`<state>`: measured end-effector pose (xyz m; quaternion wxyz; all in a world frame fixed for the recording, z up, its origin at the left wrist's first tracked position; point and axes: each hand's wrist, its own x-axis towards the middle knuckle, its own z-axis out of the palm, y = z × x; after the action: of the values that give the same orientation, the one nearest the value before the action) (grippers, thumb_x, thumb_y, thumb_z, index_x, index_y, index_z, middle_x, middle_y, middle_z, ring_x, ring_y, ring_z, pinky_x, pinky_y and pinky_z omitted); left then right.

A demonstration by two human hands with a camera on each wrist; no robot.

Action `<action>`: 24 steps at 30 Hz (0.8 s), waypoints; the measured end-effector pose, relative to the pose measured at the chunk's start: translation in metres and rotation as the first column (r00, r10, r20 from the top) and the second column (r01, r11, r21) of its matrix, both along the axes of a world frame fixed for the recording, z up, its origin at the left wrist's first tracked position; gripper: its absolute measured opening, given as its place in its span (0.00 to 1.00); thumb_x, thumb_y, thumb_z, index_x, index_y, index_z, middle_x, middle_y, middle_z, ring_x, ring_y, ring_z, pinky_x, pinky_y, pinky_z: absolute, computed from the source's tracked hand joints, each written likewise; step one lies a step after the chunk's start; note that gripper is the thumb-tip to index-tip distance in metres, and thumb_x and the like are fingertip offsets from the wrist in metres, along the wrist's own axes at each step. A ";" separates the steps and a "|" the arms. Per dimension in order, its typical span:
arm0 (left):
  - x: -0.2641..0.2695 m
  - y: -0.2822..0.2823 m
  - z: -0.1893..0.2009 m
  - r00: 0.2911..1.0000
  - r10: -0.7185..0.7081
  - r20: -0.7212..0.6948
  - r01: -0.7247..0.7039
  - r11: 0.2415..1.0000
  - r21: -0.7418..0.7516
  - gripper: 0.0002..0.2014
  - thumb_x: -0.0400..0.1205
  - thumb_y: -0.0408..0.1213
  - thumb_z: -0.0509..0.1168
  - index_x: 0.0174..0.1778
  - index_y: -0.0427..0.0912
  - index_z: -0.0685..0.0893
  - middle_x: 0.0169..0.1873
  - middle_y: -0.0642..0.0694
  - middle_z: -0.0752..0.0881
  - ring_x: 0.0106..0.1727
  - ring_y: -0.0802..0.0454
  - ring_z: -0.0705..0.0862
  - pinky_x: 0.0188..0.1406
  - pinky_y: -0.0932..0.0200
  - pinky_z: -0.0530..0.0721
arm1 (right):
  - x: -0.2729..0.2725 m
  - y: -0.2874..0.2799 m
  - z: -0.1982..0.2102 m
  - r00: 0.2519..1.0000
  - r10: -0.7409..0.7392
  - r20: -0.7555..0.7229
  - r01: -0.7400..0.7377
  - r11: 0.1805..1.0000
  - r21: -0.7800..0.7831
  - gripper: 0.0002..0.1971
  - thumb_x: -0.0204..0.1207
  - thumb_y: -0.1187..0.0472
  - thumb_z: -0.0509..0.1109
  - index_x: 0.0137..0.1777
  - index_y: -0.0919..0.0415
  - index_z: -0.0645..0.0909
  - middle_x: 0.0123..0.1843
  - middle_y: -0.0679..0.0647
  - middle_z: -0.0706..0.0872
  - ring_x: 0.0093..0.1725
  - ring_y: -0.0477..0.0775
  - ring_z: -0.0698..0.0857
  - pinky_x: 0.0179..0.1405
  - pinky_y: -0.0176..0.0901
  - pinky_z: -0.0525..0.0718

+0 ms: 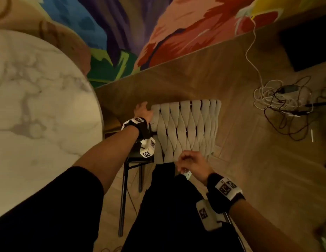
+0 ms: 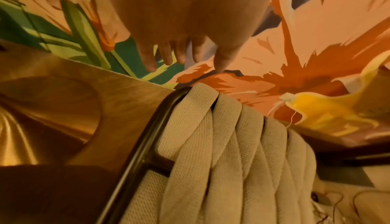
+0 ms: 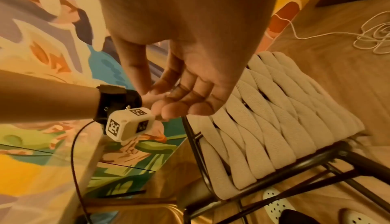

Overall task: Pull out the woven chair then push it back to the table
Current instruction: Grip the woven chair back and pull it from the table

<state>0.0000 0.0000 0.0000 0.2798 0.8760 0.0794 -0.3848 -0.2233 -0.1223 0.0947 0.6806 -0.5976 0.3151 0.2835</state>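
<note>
The woven chair [image 1: 186,130] has wide beige straps on a black metal frame and stands just right of the round marble table [image 1: 31,106]. My left hand [image 1: 143,110] is at the far left corner of the woven panel. In the left wrist view its fingers [image 2: 166,56] hang straight and relaxed just above that corner of the chair [image 2: 211,127], gripping nothing. My right hand [image 1: 190,161] hovers at the near edge of the panel. Its fingers [image 3: 181,109] are loosely curled and empty, beside the chair [image 3: 274,119].
A colourful patterned rug [image 1: 140,33] lies beyond the chair on the wooden floor. A tangle of white and dark cables [image 1: 282,102] lies on the floor to the right. My black-trousered leg [image 1: 173,206] stands close behind the chair. The table's golden base [image 2: 31,127] is at the left.
</note>
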 end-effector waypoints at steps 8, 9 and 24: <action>0.010 0.007 -0.027 0.933 -0.081 -0.350 0.037 0.991 -0.130 0.38 0.73 0.46 0.73 0.77 0.46 0.63 0.74 0.42 0.74 0.71 0.42 0.76 0.66 0.48 0.76 | -0.002 -0.007 -0.023 0.981 0.129 -0.147 -0.157 0.969 -0.192 0.07 0.74 0.68 0.70 0.34 0.63 0.79 0.27 0.57 0.84 0.25 0.49 0.81 0.30 0.38 0.81; 0.013 0.006 -0.027 0.920 -0.037 -0.390 -0.023 0.988 -0.150 0.38 0.73 0.46 0.74 0.76 0.45 0.64 0.74 0.41 0.73 0.70 0.43 0.75 0.62 0.48 0.75 | -0.001 -0.008 -0.026 0.978 0.143 -0.155 -0.173 0.965 -0.196 0.08 0.74 0.68 0.70 0.33 0.62 0.79 0.27 0.56 0.84 0.25 0.48 0.81 0.30 0.39 0.82; -0.020 0.028 -0.019 0.905 -0.145 -0.400 0.016 0.951 -0.308 0.13 0.74 0.35 0.73 0.53 0.43 0.84 0.41 0.52 0.85 0.45 0.55 0.83 0.50 0.59 0.81 | 0.120 -0.074 -0.049 0.830 0.488 -0.269 -0.543 0.602 -0.586 0.34 0.67 0.48 0.76 0.73 0.53 0.71 0.72 0.56 0.71 0.72 0.60 0.72 0.69 0.53 0.76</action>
<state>-0.0200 0.0280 -0.0187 0.3685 0.7236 0.0418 -0.5821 -0.1037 -0.1964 0.0459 0.3104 -0.8455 0.2335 0.3665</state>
